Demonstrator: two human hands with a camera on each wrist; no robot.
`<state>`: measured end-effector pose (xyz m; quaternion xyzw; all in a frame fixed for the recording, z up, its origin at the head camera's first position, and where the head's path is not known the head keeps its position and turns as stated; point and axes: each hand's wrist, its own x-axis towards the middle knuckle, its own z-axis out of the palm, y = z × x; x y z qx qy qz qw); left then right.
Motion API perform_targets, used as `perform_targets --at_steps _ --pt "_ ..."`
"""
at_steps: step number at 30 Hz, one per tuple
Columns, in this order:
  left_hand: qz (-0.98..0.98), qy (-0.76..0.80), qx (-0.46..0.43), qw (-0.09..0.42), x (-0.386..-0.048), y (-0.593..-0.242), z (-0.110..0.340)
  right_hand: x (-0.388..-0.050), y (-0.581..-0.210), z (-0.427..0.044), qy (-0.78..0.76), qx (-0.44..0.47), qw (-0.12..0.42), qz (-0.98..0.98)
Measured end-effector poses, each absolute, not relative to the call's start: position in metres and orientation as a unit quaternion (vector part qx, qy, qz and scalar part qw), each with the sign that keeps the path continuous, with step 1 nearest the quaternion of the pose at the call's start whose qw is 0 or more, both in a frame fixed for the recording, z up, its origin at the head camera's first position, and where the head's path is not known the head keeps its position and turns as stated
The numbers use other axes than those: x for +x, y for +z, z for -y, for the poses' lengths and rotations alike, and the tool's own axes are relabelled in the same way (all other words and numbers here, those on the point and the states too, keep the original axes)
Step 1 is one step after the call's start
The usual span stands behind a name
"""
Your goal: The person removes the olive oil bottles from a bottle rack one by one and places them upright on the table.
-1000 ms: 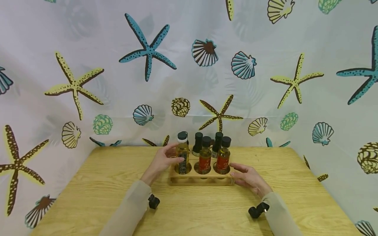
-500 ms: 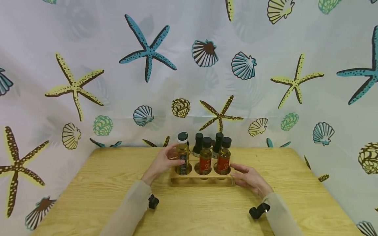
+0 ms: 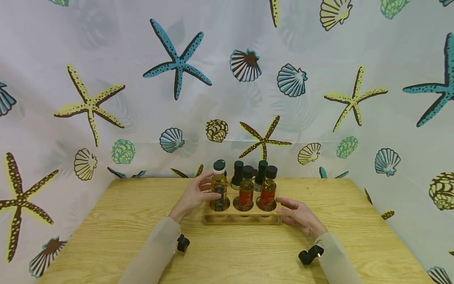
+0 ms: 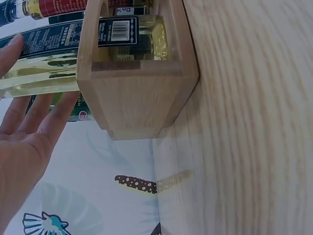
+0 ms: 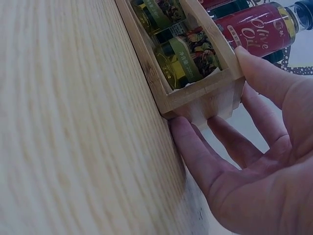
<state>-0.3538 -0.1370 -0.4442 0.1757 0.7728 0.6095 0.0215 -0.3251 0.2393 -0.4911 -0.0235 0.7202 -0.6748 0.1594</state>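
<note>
A wooden bottle rack [image 3: 242,219] holds several oil bottles upright. My left hand [image 3: 193,196] is around the pale yellow oil bottle [image 3: 219,197] in the front left hole, which has a dark label and a white-and-dark cap. In the left wrist view, the thumb [image 4: 11,53] lies on one side of this bottle and the fingers [image 4: 30,116] reach behind it; its base sits inside the rack. At the other end, my right hand [image 3: 301,216] rests its fingertips against the rack's end, and its thumb [image 5: 261,73] touches the top edge next to a red-labelled olive oil bottle [image 5: 257,30].
Another red-labelled bottle [image 3: 246,197] stands in the front middle hole. Behind are dark-capped bottles [image 3: 238,173] in a back row, partly hidden. The wooden table [image 3: 241,256] ends at a curtain [image 3: 227,98] printed with starfish and shells.
Both hands and the rack stay where they were. The whole view shifts only very slightly.
</note>
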Motion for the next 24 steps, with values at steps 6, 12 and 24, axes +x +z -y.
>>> perform_targets --at_steps 6,12,24 --pt "-0.782 0.6 0.167 0.019 -0.35 -0.44 0.137 -0.325 -0.491 -0.239 -0.676 -0.024 0.16 -0.719" --pt "-0.782 0.598 0.177 -0.003 -0.349 -0.429 0.136 -0.324 -0.488 -0.239 -0.675 -0.023 0.16 -0.72" --pt "-0.784 0.592 0.18 -0.046 -0.348 -0.411 0.142 -0.323 -0.487 -0.237 -0.674 -0.01 0.159 -0.721"
